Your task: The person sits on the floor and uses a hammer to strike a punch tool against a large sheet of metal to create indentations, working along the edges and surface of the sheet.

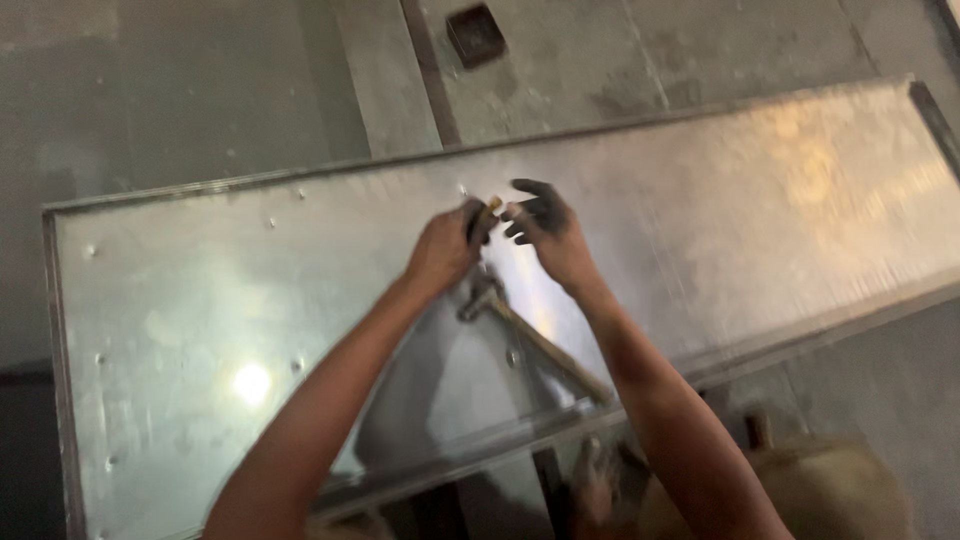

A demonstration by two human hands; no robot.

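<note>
Head view: left hand point(445, 248) and right hand point(545, 228), fingers pinched shut on a small brass-coloured piece point(492, 206) above the long metal sheet point(750, 220), hammer point(520, 330) lying below; probably light, hard, slippery, best pinched at the sides.

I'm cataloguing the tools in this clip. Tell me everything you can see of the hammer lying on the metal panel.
The hammer lies flat on the shiny metal panel, just below both hands and between the forearms. Its dark metal head sits at the upper left end, near the left hand; the long, pale, wooden-looking handle runs diagonally down to the right, toward the panel's near edge. Neither hand touches it. Blur hides the head's exact shape.
</note>
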